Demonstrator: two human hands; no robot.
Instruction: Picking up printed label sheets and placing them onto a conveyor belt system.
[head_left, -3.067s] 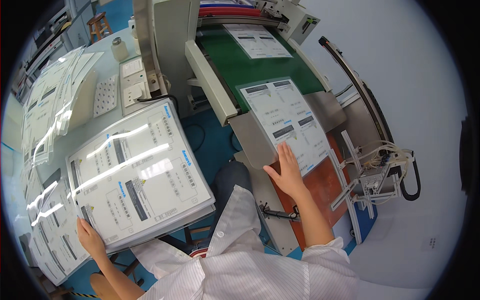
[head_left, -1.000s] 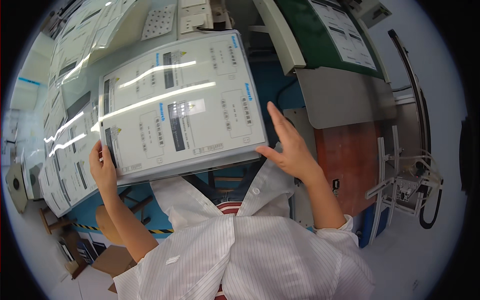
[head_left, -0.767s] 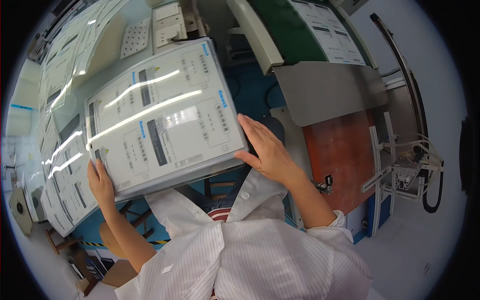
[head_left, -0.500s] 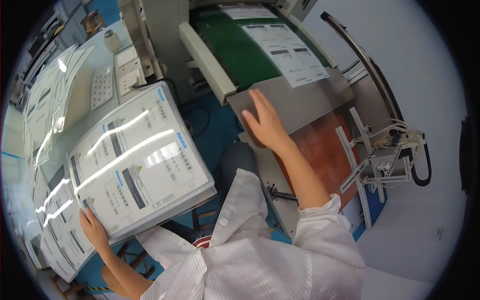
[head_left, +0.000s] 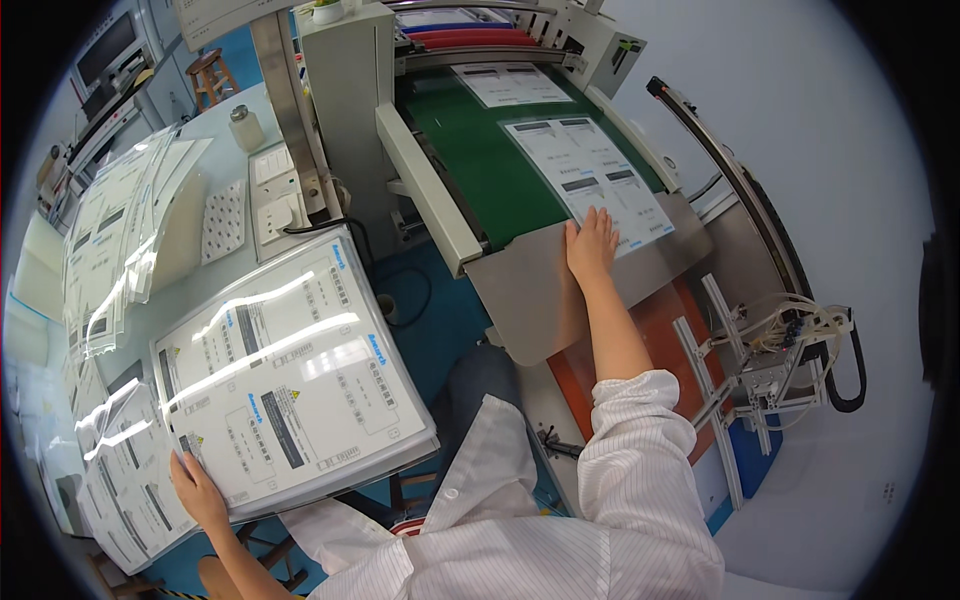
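Observation:
My right hand lies with fingers stretched out over the lower left edge of a printed plastic sheet. That sheet spans the green conveyor belt and the bare metal plate at its near end. At the left, my left hand rests against the lower left edge of a thick stack of printed sheets, its visible fingers extended; the fingers' undersides are hidden. Farther up the belt lies another printed sheet.
A machine with red rollers stands behind the belt. More sheets and a small bottle sit on the glass-topped table at left. Right of the belt are an orange surface and a metal frame with tubes.
My right hand has moved right from above the metal plate onto the sheet's edge. The sheet reaches farther onto the plate. My left hand stays by the stack. The view has tilted up.

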